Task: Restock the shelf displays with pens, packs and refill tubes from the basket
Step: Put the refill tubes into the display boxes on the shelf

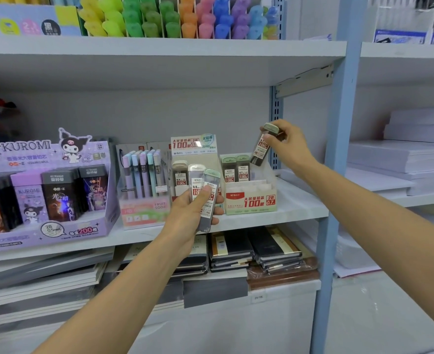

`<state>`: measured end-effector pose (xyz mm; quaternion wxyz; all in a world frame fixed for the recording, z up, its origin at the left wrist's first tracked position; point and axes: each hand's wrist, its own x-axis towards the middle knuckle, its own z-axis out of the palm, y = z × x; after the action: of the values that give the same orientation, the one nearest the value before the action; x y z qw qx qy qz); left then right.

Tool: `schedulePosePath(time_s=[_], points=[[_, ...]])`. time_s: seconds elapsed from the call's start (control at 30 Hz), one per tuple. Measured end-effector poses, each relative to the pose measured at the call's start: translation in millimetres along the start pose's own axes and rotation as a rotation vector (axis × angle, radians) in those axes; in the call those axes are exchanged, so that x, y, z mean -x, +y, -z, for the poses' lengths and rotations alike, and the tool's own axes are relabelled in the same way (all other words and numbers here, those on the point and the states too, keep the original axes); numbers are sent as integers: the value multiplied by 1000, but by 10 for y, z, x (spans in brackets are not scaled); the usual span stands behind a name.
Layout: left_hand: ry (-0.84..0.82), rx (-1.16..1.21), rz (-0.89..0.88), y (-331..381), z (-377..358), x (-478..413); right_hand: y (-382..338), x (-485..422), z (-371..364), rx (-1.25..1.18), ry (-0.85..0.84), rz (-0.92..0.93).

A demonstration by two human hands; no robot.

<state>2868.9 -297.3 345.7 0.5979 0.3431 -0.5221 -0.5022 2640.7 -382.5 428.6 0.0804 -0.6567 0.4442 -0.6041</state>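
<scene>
My left hand (190, 215) grips two refill tubes (205, 198) upright in front of the middle shelf, one with a clear cap and one with a green cap. My right hand (287, 144) pinches a single green-capped refill tube (263, 146) by its top, tilted, above the right end of the 0.7 display box (251, 203). Two green-capped tubes (236, 169) stand in the back of that box. A second display box (194, 149) to its left holds a beige-capped tube (180, 175). No basket is in view.
A purple Kuromi display (45, 200) with lead packs stands at the left of the shelf (300, 203). A pastel pencil display (144, 180) stands beside it. Coloured highlighters (175, 19) fill the shelf above; notebooks (256, 251) lie stacked below. A blue upright (338, 149) borders paper stacks (399, 154).
</scene>
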Motion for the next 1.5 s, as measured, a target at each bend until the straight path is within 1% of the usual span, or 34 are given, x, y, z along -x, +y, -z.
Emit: schedulePosePath(time_s=[0.13, 0.3, 0.43, 0.57, 0.63, 0.7, 0.73, 0.77, 0.83, 0.9, 0.93, 0.97, 1.03, 1.1, 1.17, 1.23, 1.37, 1.43, 1.5], points=[[1, -12, 7, -24, -24, 2, 55, 52, -29, 153, -94, 26], [3, -16, 11, -34, -27, -1, 155, 103, -97, 333, -233, -17], [-8, -12, 11, -36, -21, -8, 202, 106, -98, 278, -190, -20], [-33, 2, 10, -31, -27, -8, 205, 113, -101, 364, -178, -13], [-37, -10, 7, -34, -30, -8, 145, 155, -110, 365, -107, 36], [-36, -19, 4, -33, -31, -4, 18, 232, -129, 278, -82, 114], [-37, -20, 1, -30, -33, -1, -62, 285, -148, 201, -125, 136], [-39, -21, -3, -25, -37, 5, -149, 348, -176, 110, -202, 137], [-41, -32, -15, -9, -44, 18, -306, 489, -247, -42, -408, 91], [-37, -47, -27, 10, -43, 37, -390, 606, -326, -88, -589, 63], [-36, -49, -29, 23, -37, 49, -402, 640, -355, -102, -632, 61], [-33, -46, -25, 38, -30, 61, -409, 654, -365, -123, -640, 54], [-9, -32, -11, 75, -6, 79, -427, 616, -331, -202, -579, 4], [23, -25, -11, 119, 15, 83, -427, 519, -248, -302, -427, -53], [40, -36, -25, 148, 21, 83, -393, 398, -137, -312, -243, -58], [47, -56, -37, 154, 15, 91, -316, 307, -48, -199, -121, -15], [28, -104, -56, 135, -7, 110, -147, 251, 20, 109, -54, 103], [16, -120, -69, 124, -10, 113, -91, 253, 40, 166, -15, 138], [8, -125, -78, 121, -8, 112, -57, 248, 89, 165, 12, 179]])
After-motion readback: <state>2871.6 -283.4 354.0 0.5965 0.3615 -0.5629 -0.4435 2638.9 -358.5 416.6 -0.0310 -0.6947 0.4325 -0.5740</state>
